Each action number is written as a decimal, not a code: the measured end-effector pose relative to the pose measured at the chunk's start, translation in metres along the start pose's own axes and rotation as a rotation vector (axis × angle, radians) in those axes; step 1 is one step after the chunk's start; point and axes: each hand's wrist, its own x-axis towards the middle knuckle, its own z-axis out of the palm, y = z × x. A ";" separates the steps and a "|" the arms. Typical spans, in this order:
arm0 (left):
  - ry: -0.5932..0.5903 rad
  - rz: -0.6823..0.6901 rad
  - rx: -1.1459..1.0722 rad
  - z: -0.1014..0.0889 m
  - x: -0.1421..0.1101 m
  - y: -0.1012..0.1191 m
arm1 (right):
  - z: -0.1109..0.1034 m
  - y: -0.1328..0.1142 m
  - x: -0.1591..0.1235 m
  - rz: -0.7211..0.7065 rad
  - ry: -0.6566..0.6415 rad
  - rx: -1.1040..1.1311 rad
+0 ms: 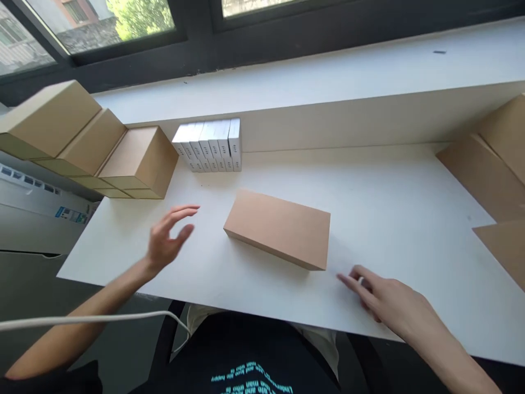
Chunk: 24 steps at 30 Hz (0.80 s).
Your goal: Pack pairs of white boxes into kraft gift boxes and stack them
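Observation:
A closed brown cardboard box [281, 227] lies at a slant on the white table in front of me. To its left, my left hand [167, 236] hovers with thumb and fingers apart, holding nothing and not touching the box. My right hand [375, 295] is at the box's lower right, also apart from it. Its index finger stretches toward the box's near right corner while the other fingers curl loosely; nothing shows in its grasp. Behind the box, small white boxes [211, 145] stand in a tight double-stacked row against the ledge.
Several brown boxes [139, 161] are stacked at the table's left end. More cardboard boxes [488, 175] stand at the right edge. A white ledge [328, 82] runs along the back beneath the window. A white cable [123, 316] crosses in front of my left forearm.

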 end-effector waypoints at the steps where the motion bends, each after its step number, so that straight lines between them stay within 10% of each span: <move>1: -0.063 -0.112 -0.039 0.014 -0.002 -0.005 | 0.003 0.003 0.003 0.025 0.113 0.042; 5: -0.267 -0.485 -0.294 0.079 -0.004 -0.009 | 0.019 -0.028 0.015 -0.075 0.252 0.439; 9: -0.226 -0.537 -0.527 0.105 -0.018 0.015 | 0.039 -0.078 0.022 -0.064 0.216 0.655; 19: 0.069 -0.820 -0.494 0.038 -0.144 0.042 | 0.075 -0.136 0.021 -0.328 0.090 0.559; 24: 0.341 -0.707 -0.459 -0.023 -0.103 0.033 | 0.023 -0.260 0.065 -0.688 0.059 0.354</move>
